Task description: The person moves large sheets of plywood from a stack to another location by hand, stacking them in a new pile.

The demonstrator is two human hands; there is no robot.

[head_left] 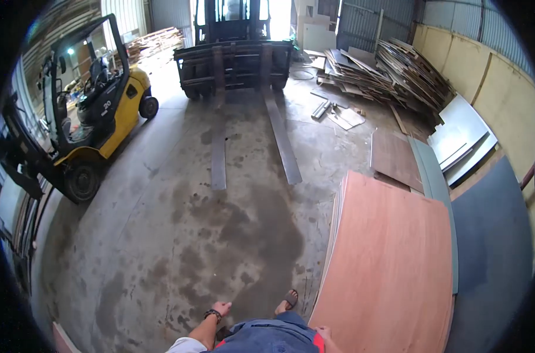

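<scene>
My left hand [222,307], with dark bands at its wrist, hangs over the stained concrete floor [161,223]. Its fingers are curled in, and nothing shows in them. Low in the view, my right hand [324,333] overlaps the near left corner of a stack of reddish plywood sheets [391,253]. Most of its fingers are hidden or too small to make out. One sandaled foot [288,300] shows on the floor between the hands, close to the stack.
Ahead stands a large forklift [235,65] with two long forks [218,159] lowered toward me. A yellow forklift [123,112] is at the left. Scrap boards [391,76] are piled at the back right. Grey-blue panels [491,229] line the right wall.
</scene>
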